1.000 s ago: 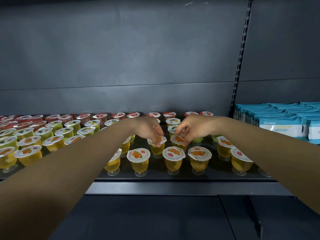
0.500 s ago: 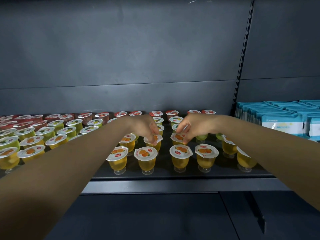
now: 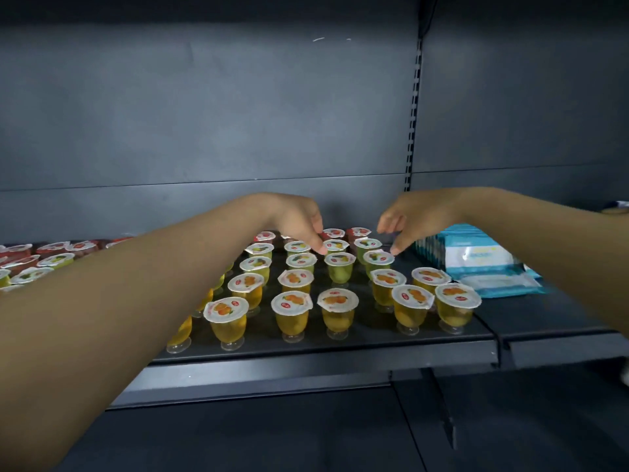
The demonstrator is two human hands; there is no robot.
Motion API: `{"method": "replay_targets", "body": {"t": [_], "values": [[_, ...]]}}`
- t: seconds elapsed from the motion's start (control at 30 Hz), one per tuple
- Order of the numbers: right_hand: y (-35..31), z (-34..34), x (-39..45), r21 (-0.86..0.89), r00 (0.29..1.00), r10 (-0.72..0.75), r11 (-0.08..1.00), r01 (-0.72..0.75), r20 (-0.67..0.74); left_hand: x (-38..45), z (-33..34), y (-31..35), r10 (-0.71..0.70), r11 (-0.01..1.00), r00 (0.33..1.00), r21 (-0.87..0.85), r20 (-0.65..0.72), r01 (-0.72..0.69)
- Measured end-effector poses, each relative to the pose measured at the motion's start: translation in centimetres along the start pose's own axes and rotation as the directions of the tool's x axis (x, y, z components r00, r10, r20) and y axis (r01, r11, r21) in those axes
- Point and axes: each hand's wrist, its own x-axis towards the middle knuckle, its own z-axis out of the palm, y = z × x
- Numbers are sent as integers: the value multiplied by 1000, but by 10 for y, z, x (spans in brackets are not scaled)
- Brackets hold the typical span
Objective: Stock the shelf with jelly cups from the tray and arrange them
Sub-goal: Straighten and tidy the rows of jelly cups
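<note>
Small clear plastic jelly cups (image 3: 293,313) with white foil lids, upright in rows on dark metal shelf (image 3: 340,350): orange in front, green behind, red rearmost.

Cups (image 3: 190,330) behind the left forearm (image 3: 143,294); lid print too small; blue packets (image 3: 490,267) partly behind the right arm.

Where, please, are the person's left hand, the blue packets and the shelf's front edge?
left hand (image 3: 296,218): head view, back of the hand.
blue packets (image 3: 483,258): head view, front packet's white face.
shelf (image 3: 340,354): head view, front edge.
</note>
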Motion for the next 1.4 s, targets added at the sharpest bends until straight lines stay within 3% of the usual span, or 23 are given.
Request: {"method": "replay_targets", "body": {"t": [0.13, 0.3, 0.5, 0.7, 1.1, 1.4], "values": [[38, -4, -21, -33, 997, 69, 997, -68, 24, 13, -3, 39, 39, 998, 999, 51, 21, -40], [72, 10, -30, 95, 996, 76, 992, -79, 37, 29, 13, 73, 94, 995, 994, 39, 61, -96], [86, 52, -20, 361, 997, 20, 931, -47, 78, 51, 45, 75, 87, 979, 989, -195, 119, -63], [96, 73, -8, 602, 996, 23, 795, -72, 88, 57, 65, 69, 75, 934, 991, -357, 114, -30], [91, 82, 8, 734, 994, 62, 670, -110, 92, 63, 68, 62, 80, 962, 991, -269, 109, -48], [77, 84, 20, 767, 995, 57, 633, -100, 82, 61, 64, 43, 54, 981, 992, -192, 117, -30]]}}
